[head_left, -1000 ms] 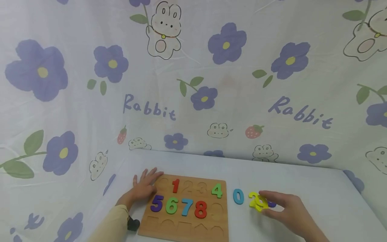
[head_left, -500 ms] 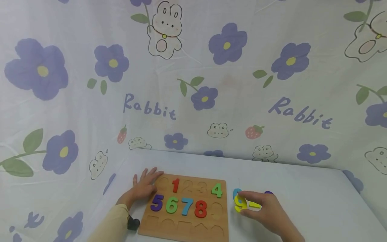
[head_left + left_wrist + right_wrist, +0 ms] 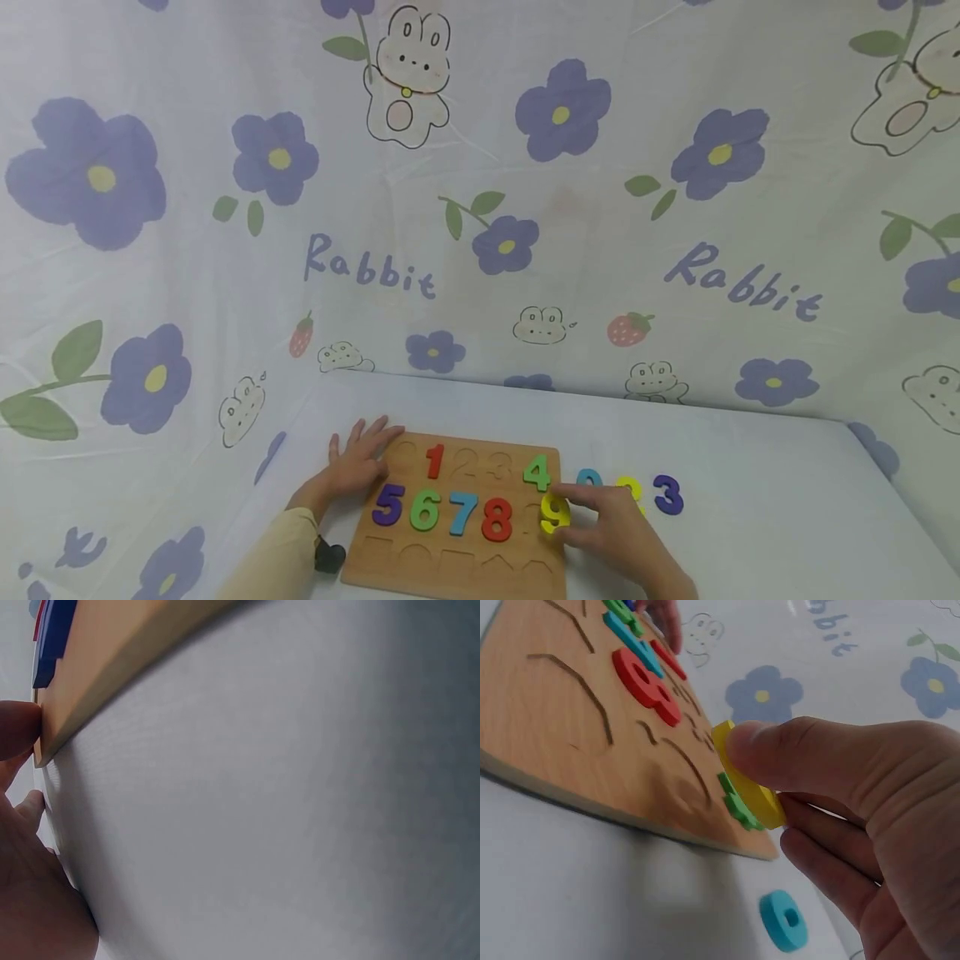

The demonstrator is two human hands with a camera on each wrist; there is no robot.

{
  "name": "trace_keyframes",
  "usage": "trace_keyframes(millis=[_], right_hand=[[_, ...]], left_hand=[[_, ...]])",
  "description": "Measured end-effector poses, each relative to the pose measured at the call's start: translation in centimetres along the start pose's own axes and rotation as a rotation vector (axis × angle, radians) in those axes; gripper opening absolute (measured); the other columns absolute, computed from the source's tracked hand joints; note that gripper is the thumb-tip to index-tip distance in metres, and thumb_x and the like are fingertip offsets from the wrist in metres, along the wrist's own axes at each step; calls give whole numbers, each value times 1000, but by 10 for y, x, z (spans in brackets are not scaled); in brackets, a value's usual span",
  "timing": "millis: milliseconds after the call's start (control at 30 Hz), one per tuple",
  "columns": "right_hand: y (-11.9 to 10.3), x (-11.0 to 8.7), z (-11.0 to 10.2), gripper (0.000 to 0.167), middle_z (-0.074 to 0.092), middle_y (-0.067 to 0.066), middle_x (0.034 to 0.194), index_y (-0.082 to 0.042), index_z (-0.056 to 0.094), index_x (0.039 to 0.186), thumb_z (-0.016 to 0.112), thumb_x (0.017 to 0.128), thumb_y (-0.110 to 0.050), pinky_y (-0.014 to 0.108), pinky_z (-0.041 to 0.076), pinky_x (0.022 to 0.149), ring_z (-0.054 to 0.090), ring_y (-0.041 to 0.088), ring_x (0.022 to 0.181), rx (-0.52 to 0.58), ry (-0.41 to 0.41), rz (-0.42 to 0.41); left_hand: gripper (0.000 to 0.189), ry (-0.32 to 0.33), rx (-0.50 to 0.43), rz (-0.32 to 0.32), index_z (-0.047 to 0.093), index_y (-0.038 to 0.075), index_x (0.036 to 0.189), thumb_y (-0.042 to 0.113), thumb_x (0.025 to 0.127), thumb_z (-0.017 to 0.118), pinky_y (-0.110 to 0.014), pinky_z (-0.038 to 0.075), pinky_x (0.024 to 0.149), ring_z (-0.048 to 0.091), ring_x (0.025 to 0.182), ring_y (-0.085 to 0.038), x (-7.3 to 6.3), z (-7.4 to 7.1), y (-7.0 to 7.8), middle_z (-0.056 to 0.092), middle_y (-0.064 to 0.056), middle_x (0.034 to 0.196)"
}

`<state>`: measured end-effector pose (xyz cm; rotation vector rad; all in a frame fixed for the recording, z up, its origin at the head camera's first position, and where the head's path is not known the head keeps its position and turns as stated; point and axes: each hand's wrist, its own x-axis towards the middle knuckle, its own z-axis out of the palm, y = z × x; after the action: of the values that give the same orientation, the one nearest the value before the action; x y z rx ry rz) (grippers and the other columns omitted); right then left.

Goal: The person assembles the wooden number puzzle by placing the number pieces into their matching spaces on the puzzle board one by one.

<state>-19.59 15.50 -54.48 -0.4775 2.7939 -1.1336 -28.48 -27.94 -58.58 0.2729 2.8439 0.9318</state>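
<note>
One yellow 9 [image 3: 557, 517] — right hand [image 3: 618, 532] pinches it, left hand [image 3: 358, 461] well apart

Yellow 9 [image 3: 756, 797]; tan board [image 3: 450, 544]; white backdrop [image 3: 600, 250], purple flowers [image 3: 562, 87].

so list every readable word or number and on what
"Rabbit", twice: white flowered cloth
"1": red digit on wooden board
"4": green digit
"5": purple digit
"6": green digit
"7": blue digit
"8": red digit
"9": yellow digit, right hand
"0": blue digit
"2": yellow digit, partly hidden
"3": purple digit
"2": board recess
"3": board recess
Purple marks lower-left: unreadable
</note>
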Motion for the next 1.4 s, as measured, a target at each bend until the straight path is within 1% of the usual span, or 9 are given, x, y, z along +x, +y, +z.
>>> trace_keyframes(millis=[167, 367, 500, 767, 833, 967, 1067, 1200, 1400], right_hand=[[-6, 5, 10, 49, 80, -1, 133, -21, 81, 131, 94, 85, -31, 58, 59, 109, 73, 30, 129, -5, -44, 2], [-11, 7, 19, 50, 78, 4, 137, -18, 79, 133, 93, 86, -25, 59, 58, 110, 72, 33, 130, 7, -89, 1], [-10, 10, 25, 52, 77, 6, 140, -17, 78, 136, 93, 87, -25, 59, 57, 111, 70, 34, 132, -10, -102, 0], [-11, 12, 27, 57, 78, 5, 139, -15, 75, 141, 92, 87, -23, 57, 58, 110, 72, 23, 123, -51, -138, -6], [-12, 13, 26, 58, 78, 5, 139, -15, 75, 142, 92, 87, -23, 57, 58, 110, 72, 22, 120, -51, -144, -4], [-12, 12, 25, 57, 77, 4, 140, -16, 75, 141, 92, 87, -25, 57, 58, 110, 72, 22, 119, -62, -134, 1], [-11, 8, 21, 53, 78, 1, 138, -19, 77, 137, 91, 87, -27, 59, 58, 110, 72, 25, 123, -50, -105, 3], [-10, 4, 13, 49, 79, -4, 134, -23, 79, 133, 92, 86, -28, 61, 58, 110, 72, 25, 124, -45, -52, -2], [-11, 0, -7, 54, 79, -2, 137, -24, 78, 137, 93, 86, -32, 61, 59, 107, 74, 29, 126, -54, -9, -11]], left_hand=[[74, -5, 9, -13, 50, 20, 164, 14, 91, 57, -81, -20, 124, -2, 169, -53, 0, 1, -1, 23, -18, 182], [74, 10, -15, 16, 54, 20, 162, 15, 88, 59, -84, -20, 122, 0, 166, -57, -2, 0, 1, 26, -22, 180], [74, -1, -13, 4, 51, 19, 163, 15, 90, 58, -81, -21, 123, -2, 168, -54, -3, 0, 3, 24, -20, 182], [74, 1, -8, -8, 52, 18, 163, 15, 89, 59, -81, -21, 123, -2, 168, -54, -1, 2, 2, 24, -19, 182], [73, 2, -18, -5, 53, 18, 162, 15, 89, 60, -82, -21, 122, -1, 167, -56, -3, -1, 5, 25, -20, 181], [73, 6, -33, -1, 54, 19, 161, 15, 89, 60, -84, -20, 121, 0, 166, -58, -5, -2, 7, 26, -22, 180], [73, -6, -22, -15, 53, 19, 162, 15, 89, 59, -82, -20, 123, -1, 167, -56, -5, -1, 7, 25, -21, 181], [73, 1, -14, -8, 53, 19, 162, 16, 89, 59, -82, -20, 123, -1, 168, -55, -4, 0, 5, 25, -21, 181], [73, 1, -10, -17, 54, 19, 162, 13, 90, 59, -82, -19, 123, 0, 167, -55, -5, -2, 8, 26, -21, 181]])
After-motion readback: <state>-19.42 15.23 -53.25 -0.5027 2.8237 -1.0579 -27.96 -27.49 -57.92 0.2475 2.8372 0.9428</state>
